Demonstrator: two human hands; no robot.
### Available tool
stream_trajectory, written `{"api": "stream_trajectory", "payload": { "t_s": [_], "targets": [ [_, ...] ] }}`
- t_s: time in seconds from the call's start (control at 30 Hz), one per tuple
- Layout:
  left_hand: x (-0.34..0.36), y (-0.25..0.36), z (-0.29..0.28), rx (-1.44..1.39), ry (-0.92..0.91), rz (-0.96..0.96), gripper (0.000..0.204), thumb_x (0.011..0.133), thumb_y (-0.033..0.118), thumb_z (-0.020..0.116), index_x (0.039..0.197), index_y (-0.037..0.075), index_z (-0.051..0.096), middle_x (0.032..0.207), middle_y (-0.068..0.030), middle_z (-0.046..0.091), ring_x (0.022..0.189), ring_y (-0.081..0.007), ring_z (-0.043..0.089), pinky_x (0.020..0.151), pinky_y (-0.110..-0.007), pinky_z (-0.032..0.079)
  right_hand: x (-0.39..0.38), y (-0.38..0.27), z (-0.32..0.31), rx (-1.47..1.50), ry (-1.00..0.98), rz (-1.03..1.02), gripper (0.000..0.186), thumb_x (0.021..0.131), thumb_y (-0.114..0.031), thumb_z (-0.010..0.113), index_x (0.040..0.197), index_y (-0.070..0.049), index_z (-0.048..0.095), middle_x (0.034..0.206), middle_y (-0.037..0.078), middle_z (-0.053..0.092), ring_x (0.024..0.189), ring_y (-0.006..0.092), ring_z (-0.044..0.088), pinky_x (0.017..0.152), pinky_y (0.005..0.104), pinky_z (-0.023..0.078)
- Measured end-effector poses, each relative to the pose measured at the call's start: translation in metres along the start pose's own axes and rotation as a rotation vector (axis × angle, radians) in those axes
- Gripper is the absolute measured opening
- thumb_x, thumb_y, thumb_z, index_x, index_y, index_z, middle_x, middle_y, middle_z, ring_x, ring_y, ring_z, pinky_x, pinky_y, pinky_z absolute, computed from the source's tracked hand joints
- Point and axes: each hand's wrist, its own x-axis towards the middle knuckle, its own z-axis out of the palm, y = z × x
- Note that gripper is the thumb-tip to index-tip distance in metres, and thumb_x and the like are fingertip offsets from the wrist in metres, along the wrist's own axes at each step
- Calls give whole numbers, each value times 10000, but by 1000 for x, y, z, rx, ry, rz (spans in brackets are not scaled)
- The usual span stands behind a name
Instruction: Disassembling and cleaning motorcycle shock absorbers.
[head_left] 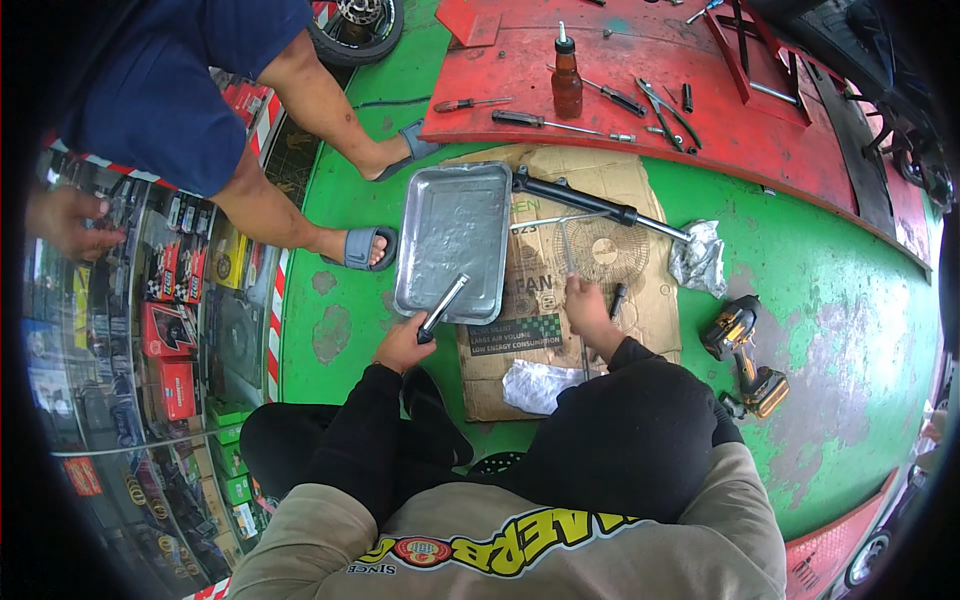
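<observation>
My left hand (403, 346) is closed around a short tube (447, 302), dark at the grip and chrome toward its tip, over the near edge of a shallow metal tray (403, 285). My right hand (589, 308) is closed around a thin metal T-handle wrench (566, 246), its crossbar pointing away from me. Beneath it lies a flattened cardboard sheet (640, 345). Across the sheet's far part rests a motorcycle fork leg (575, 194), black with a chrome end. A small black cylindrical piece (619, 293) sits just right of my right hand. By my knee is a white cloth (535, 386).
A crumpled rag (699, 258) and a cordless impact driver (742, 345) lie on the right. The red platform (500, 80) beyond carries a brown bottle (567, 80), screwdrivers (530, 120) and pliers (668, 112). At left, another person's sandalled foot (370, 248) stands near a glass display case (175, 370).
</observation>
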Motion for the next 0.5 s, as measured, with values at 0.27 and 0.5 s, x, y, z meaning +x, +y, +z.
{"api": "stream_trajectory", "payload": {
  "t_s": [0.27, 0.5],
  "targets": [
    [-4, -7, -1, 23, 13, 53, 467, 752, 287, 742, 1147, 100, 579, 852, -195, 677, 832, -419, 655, 718, -502, 499, 3, -2, -3, 223, 15, 44, 451, 1023, -421, 471, 897, -14, 621, 646, 100, 577, 452, 230, 534, 426, 385, 449],
    [2, -18, 10, -22, 29, 93, 482, 744, 329, 749, 1140, 114, 577, 852, -199, 670, 839, -430, 650, 716, -514, 492, -2, 18, -3, 5, 45, -28, 499, 1028, -445, 454, 811, -13, 578, 574, 77, 524, 434, 205, 522, 399, 381, 425]
  ]
}}
